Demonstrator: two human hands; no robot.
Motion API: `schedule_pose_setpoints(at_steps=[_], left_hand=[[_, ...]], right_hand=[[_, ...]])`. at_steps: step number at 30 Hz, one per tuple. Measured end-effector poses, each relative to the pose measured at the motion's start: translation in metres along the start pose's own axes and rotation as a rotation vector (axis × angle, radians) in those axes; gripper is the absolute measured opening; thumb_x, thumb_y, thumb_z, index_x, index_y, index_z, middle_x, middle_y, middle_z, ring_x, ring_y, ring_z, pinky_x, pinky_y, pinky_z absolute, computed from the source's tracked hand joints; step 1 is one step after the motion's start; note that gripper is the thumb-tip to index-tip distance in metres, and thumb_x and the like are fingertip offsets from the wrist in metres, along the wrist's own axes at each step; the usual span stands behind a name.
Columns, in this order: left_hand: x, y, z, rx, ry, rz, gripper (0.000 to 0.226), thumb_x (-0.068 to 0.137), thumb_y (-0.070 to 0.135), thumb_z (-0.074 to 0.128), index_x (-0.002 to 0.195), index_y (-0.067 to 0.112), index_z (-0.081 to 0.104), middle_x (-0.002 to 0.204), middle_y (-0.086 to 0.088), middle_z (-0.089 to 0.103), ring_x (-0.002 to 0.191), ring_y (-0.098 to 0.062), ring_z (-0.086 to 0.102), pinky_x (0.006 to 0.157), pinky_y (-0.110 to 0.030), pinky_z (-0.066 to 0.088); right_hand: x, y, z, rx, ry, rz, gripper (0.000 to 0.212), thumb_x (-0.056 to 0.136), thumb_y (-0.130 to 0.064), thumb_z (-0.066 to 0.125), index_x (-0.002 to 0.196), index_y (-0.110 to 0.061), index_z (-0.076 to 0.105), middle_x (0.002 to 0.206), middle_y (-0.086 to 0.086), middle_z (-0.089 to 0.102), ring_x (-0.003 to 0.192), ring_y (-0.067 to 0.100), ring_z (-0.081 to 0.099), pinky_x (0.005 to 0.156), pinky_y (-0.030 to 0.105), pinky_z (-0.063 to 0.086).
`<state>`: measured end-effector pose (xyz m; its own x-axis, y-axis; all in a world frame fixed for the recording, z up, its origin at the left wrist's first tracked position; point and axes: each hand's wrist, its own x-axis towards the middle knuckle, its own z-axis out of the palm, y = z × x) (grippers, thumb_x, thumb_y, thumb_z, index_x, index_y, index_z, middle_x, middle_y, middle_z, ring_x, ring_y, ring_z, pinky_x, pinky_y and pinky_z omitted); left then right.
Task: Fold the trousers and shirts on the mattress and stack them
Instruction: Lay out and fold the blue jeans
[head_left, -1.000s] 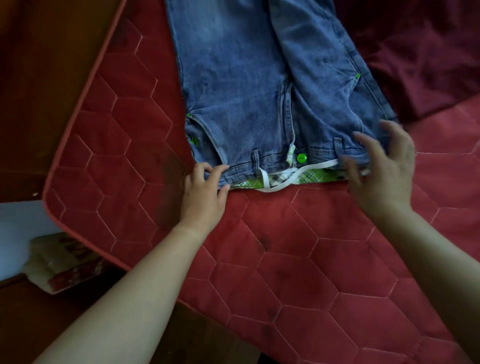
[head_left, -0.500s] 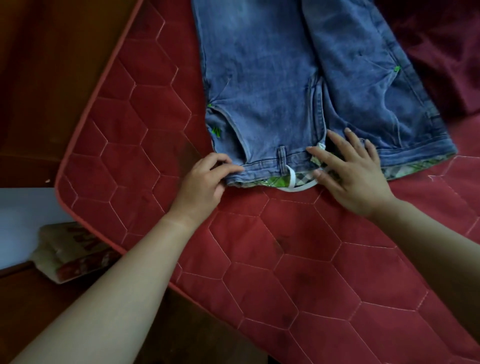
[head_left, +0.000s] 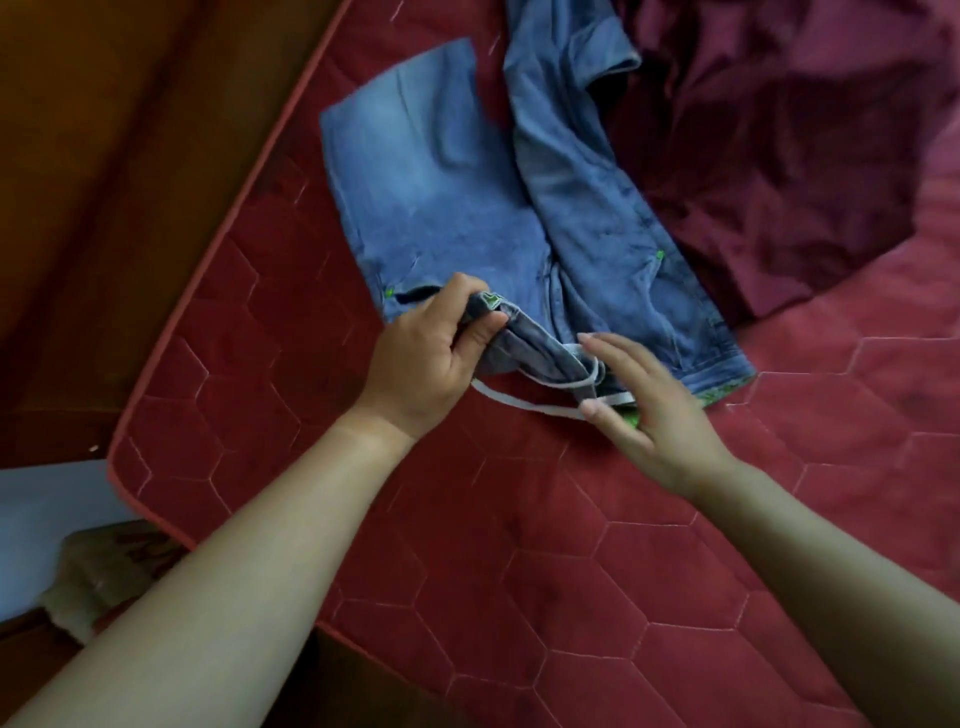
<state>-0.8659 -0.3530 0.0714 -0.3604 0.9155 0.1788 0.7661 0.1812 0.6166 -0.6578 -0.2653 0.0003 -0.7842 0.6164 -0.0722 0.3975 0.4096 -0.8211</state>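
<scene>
Trousers (head_left: 457, 208) are bunching at the waistband (head_left: 524, 343), the left hand (head_left: 421, 358) gripping it tightly. Right of that grip, the right hand (head_left: 654, 415) is touching the cord (head_left: 524, 407), fingers straight.

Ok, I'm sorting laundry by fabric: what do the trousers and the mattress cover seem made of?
The trousers look like matte, faded blue denim, probably cotton: stitched seams and pale worn patches. The mattress cover looks like red quilted fabric with a faint sheen, possibly synthetic: hexagons stitched in.
</scene>
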Motion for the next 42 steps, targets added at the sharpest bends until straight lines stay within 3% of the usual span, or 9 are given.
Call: schedule_pose_setpoints(at_steps=[5,11,17,22,27,31,35,39,42], left_hand=[[-0.002,0.082,-0.029,-0.108,0.128,0.026,0.011,0.092,0.034,0.048,0.092,0.023,0.050,0.069,0.017,0.052,0.064,0.002,0.053,0.059,-0.008,0.037],[-0.031,0.214,-0.108,-0.125,0.258,0.067,0.010,0.092,0.031,0.049,0.087,0.024,0.052,0.064,0.021,0.053,0.063,0.011,0.054,0.059,-0.005,0.036],[-0.079,0.362,-0.211,-0.066,0.413,0.173,0.007,0.094,0.036,0.048,0.087,0.034,0.050,0.074,0.028,0.060,0.069,0.010,0.058,0.061,-0.003,0.037],[-0.121,0.441,-0.267,-0.048,0.533,0.195,0.012,0.096,0.035,0.047,0.085,0.029,0.050,0.069,0.024,0.058,0.067,0.009,0.057,0.059,-0.002,0.036],[-0.157,0.469,-0.295,-0.051,0.612,0.172,0.014,0.096,0.034,0.047,0.083,0.029,0.049,0.067,0.018,0.055,0.067,0.011,0.055,0.058,-0.001,0.036],[-0.174,0.463,-0.316,-0.081,0.667,0.044,0.018,0.096,0.034,0.047,0.080,0.025,0.050,0.068,0.016,0.054,0.062,0.005,0.053,0.055,-0.011,0.036],[-0.191,0.443,-0.344,-0.148,0.648,-0.035,0.008,0.096,0.029,0.048,0.090,0.026,0.052,0.081,0.013,0.056,0.075,-0.012,0.054,0.067,-0.026,0.037],[-0.225,0.421,-0.376,0.024,0.535,0.184,0.017,0.097,0.020,0.043,0.106,0.025,0.056,0.095,0.004,0.058,0.084,-0.014,0.053,0.071,-0.029,0.039],[-0.249,0.413,-0.390,0.125,0.373,0.232,0.020,0.097,0.026,0.038,0.102,0.029,0.057,0.089,0.002,0.050,0.076,-0.018,0.054,0.059,-0.026,0.037]], right_hand=[[-0.031,-0.035,-0.032,0.032,0.120,0.023,0.068,0.085,-0.054,0.052,0.140,-0.019,0.038,0.136,-0.009,0.044,0.124,0.001,0.041,0.101,0.015,0.031],[-0.105,-0.092,-0.109,-0.005,0.163,0.044,0.056,0.085,-0.030,0.066,0.134,-0.012,0.047,0.133,0.003,0.051,0.117,0.016,0.051,0.089,0.024,0.040],[-0.207,-0.177,-0.182,-0.020,0.200,-0.044,0.010,0.082,-0.020,0.066,0.092,-0.023,0.064,0.083,-0.012,0.064,0.077,0.009,0.055,0.061,0.012,0.028],[-0.288,-0.237,-0.218,0.080,0.293,-0.010,0.015,0.089,-0.027,0.058,0.081,-0.038,0.051,0.070,-0.022,0.058,0.067,-0.005,0.054,0.058,0.009,0.035],[-0.338,-0.277,-0.256,0.020,0.438,-0.007,0.015,0.093,-0.030,0.053,0.080,-0.024,0.047,0.068,-0.006,0.060,0.069,0.025,0.060,0.060,0.038,0.043],[-0.371,-0.319,-0.285,-0.109,0.621,-0.114,0.012,0.090,-0.030,0.059,0.092,-0.019,0.055,0.066,-0.005,0.063,0.064,0.025,0.062,0.055,0.032,0.040],[-0.401,-0.377,-0.294,-0.208,0.767,-0.263,0.029,0.082,-0.031,0.068,0.109,-0.022,0.063,0.066,-0.025,0.051,0.055,-0.004,0.051,0.055,0.006,0.036],[-0.426,-0.433,-0.279,-0.292,0.843,-0.400,0.032,0.078,-0.031,0.066,0.109,-0.022,0.069,0.094,-0.022,0.061,0.086,-0.017,0.052,0.073,-0.005,0.036],[-0.444,-0.463,-0.269,-0.313,0.839,-0.422,0.024,0.077,-0.031,0.068,0.098,-0.022,0.074,0.091,-0.014,0.066,0.083,-0.009,0.060,0.073,0.002,0.043]])
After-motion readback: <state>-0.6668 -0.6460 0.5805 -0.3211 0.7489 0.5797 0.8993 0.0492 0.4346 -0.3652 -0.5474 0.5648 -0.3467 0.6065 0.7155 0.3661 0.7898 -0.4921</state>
